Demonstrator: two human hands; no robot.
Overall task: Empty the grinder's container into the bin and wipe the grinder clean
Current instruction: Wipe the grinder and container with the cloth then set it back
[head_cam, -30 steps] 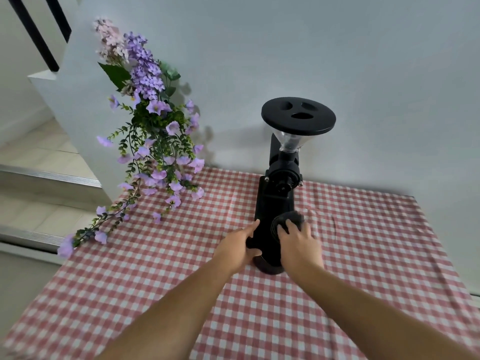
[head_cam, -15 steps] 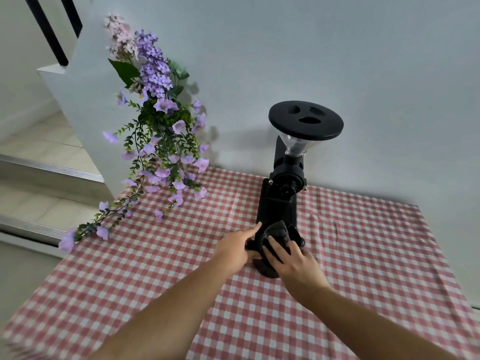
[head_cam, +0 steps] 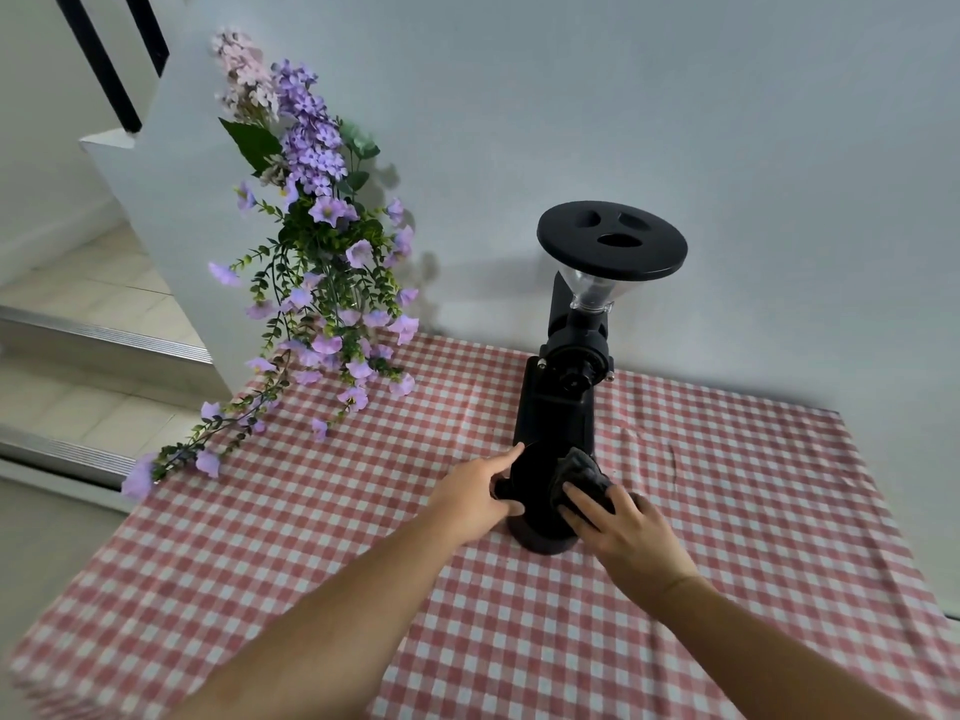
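Grinder (head_cam: 558, 407): it stands upright near the middle of the checked tablecloth (head_cam: 727, 511), close to the far wall, its black lid (head_cam: 612, 241) capping a clear hopper (head_cam: 589, 288).

I have my left hand (head_cam: 475, 493) cupped against the left side of its lower body, fingers loosely wrapped rather than clenched. I judge that is to brace it so it does not slide or tip under pressure from the other side. My right hand (head_cam: 618, 522) presses a dark cloth (head_cam: 579, 475) onto the right side of the base, fingers spread flat over the bunched fabric, pinning it there rather than squeezing it. That fits the wiping step.

The 2 hands and the cloth cover most of the lower front, so I cannot tell whether the container is seated there or how clean that surface is. No bin is in view. A spray of purple flowers (head_cam: 322, 283) leans at the far left, well apart from the grinder, its vase hidden behind the leaves.
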